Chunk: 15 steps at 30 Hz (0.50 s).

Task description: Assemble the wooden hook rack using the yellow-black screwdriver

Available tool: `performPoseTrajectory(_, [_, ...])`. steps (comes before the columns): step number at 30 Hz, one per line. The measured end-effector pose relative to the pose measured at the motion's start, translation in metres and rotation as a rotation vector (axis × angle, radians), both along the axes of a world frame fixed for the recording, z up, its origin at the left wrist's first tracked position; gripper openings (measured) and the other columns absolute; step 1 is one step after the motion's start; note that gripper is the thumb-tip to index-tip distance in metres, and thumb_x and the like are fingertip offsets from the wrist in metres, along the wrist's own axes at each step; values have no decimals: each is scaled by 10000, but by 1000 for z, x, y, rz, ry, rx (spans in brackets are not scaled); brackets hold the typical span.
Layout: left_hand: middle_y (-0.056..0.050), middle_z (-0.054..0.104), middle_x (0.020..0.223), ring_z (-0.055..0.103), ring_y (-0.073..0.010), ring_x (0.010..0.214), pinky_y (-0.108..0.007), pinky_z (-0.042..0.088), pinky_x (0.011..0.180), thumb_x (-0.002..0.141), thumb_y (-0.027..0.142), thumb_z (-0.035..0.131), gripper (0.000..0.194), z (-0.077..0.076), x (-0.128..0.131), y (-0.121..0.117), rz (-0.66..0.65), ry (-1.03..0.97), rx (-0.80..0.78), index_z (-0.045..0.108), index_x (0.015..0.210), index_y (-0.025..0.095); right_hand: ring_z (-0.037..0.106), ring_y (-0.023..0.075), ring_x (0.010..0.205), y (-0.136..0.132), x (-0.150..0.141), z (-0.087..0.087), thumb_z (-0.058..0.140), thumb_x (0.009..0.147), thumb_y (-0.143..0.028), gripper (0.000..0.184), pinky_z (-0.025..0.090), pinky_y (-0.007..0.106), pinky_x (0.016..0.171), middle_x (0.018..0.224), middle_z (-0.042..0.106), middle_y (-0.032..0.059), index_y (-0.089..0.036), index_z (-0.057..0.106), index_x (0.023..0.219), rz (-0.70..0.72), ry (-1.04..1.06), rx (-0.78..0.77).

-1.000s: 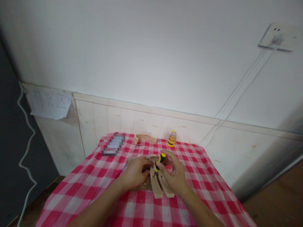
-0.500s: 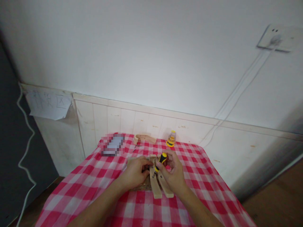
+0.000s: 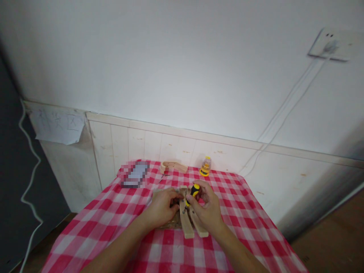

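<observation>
Two curved pale wooden pieces lie side by side, with dark screws or holes showing along them. Under them is a brown, shiny pad or plastic-wrapped block, partly covered by my hands. My right hand is closed around a yellow-and-black screwdriver, tilted with its tip down at a screw in the left wooden piece. My left hand rests over the brown block, its fingers curled against that piece's left side, gripping it. The fingertips are partly hidden.
On the red-and-white checked tablecloth, a blurred phone-like object lies at back left. Another angled wooden piece and small dark metal bits are behind my hands. A clear, yellow-based bit holder stands near the wall.
Very little differs. The screwdriver and my right hand have shifted slightly, its tip still at the same spot; my left hand keeps its place.
</observation>
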<state>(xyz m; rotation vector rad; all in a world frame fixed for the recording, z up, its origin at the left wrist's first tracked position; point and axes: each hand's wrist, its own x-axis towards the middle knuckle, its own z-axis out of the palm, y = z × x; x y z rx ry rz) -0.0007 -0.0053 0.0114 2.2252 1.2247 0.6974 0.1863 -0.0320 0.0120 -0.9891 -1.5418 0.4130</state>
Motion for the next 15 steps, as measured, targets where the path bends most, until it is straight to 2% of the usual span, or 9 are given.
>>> performPoseTrajectory(6, [-27, 711, 921, 617, -180, 783, -289, 406, 716, 772, 133, 619, 366, -3, 0, 1, -4, -31, -14, 796, 1071, 247, 715, 204, 850, 7, 6, -1, 745, 888, -353, 390, 615, 350, 775, 1027, 732, 73, -236, 668, 1252, -129, 84, -7])
performPoseTrajectory(10, [-20, 698, 871, 604, -178, 763, -285, 386, 690, 759, 127, 616, 347, -4, 0, 2, -12, -57, -4, 802, 1027, 248, 714, 195, 815, 10, 7, -7, 719, 916, -379, 443, 615, 364, 777, 1022, 749, 60, -253, 655, 1336, -105, 31, -43])
performPoseTrajectory(15, [-18, 685, 843, 581, -172, 740, -280, 357, 671, 753, 117, 619, 285, -2, 0, 1, -17, -54, 8, 795, 947, 227, 720, 194, 808, 11, 7, -12, 730, 908, -379, 441, 615, 353, 765, 994, 754, 53, -241, 668, 1322, -100, 2, -31])
